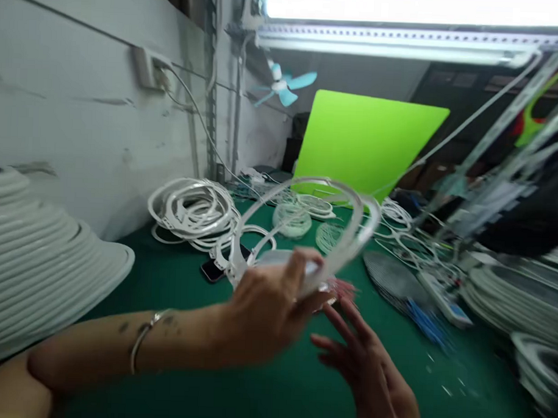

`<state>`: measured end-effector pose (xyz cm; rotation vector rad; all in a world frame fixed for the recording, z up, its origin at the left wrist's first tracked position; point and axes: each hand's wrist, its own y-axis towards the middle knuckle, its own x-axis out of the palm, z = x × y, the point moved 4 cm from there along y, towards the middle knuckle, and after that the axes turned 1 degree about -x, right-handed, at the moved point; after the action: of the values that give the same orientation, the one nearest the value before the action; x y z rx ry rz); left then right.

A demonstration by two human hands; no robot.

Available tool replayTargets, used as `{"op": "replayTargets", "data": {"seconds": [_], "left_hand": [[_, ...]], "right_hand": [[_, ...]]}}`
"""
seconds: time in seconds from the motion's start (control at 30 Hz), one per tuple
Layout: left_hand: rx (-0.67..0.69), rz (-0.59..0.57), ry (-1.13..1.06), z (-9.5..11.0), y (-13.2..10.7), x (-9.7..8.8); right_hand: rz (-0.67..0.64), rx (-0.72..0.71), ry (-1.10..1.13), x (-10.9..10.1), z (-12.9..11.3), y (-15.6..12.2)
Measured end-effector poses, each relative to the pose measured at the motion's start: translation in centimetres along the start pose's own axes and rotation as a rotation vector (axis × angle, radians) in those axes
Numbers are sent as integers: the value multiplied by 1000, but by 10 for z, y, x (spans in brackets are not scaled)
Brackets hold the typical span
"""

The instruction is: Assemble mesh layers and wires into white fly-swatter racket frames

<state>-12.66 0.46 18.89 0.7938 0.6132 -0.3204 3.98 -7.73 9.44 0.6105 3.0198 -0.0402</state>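
Now a pale loop of tubing [344, 251] in my left hand [271, 303]

My left hand is clamped on the lower edge of the loop, which stands tilted up nearer to me than the lime-green board [368, 142], its rounded bands smooth, whitish, half see-through and blurred. My right hand [369, 364], also nearer to me than the board, is held apart from the loop: the fingers are spread and slightly curled, with nothing I can make out between them. Their tips come near some thin red strands [344, 289]; whether they touch, I cannot tell.

The board itself is flat, plain and round-cornered. Left of it and nearer me, a tangle of glossy white rings [191, 212] lies heaped on the dark green worktop [254, 397], a glassy black phone [211, 271] just in front. Furthest left of the board, a stout white coil [43, 268] rises in ridged layers, cone-like. Just before the board sits a round, milky coil [292, 221]. Nearer me and right of the board lie finely lined grey discs [393, 277], with slender blue strips [426, 324] bunched beside them.
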Motion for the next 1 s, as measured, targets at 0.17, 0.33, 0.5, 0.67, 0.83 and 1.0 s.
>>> {"op": "replayTargets", "data": {"seconds": [0.17, 0.33, 0.5, 0.67, 0.83, 1.0], "left_hand": [[68, -163, 55, 47, -87, 87], [-107, -103, -49, 56, -129, 121], [35, 64, 240, 76, -149, 112], [-140, -69, 457, 63, -167, 167], [-267, -150, 431, 50, -164, 187], [-173, -334, 279, 11, -140, 145]], "right_hand": [[157, 273, 150, -23, 19, -40], [160, 450, 127, -76, 58, -73], [101, 431, -113, -138, 81, -58], [122, 383, -455, -202, 117, -17], [134, 269, -917, -225, 127, -14], [118, 8, -1238, -204, 137, -56]]}}
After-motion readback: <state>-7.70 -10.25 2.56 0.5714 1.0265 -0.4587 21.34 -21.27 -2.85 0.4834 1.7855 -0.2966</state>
